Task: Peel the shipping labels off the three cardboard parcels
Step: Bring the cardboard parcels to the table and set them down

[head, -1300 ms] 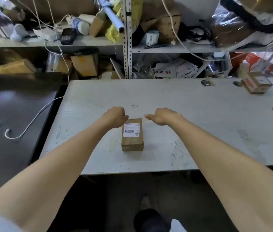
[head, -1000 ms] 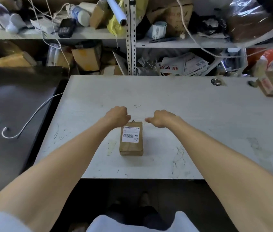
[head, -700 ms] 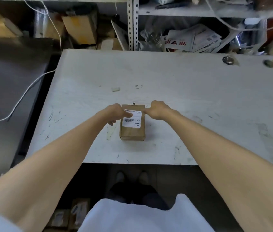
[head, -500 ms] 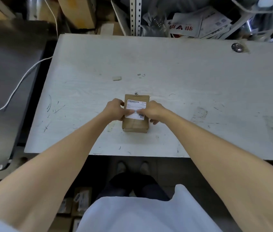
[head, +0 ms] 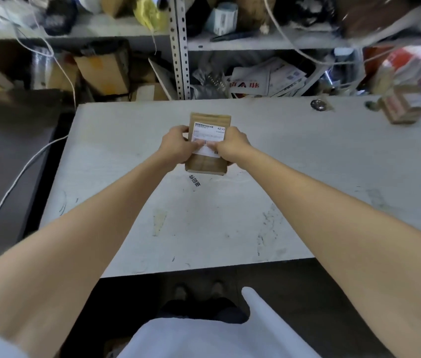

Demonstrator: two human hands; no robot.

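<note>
At frame centre the parcel is held over the surface, long axis running up the frame. The fingers of the left hand and right hand curl round its sides. Both thumbs meet on the shipping label (equally near); its lower edge may be lifting, but blur hides it.

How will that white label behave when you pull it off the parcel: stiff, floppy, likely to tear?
Probably floppy: the label looks like thin paper lying flat on the parcel. It may tear, since its visible edges seem stuck down. The parcel seems small and light: the left hand and right hand grip its sides.
</note>
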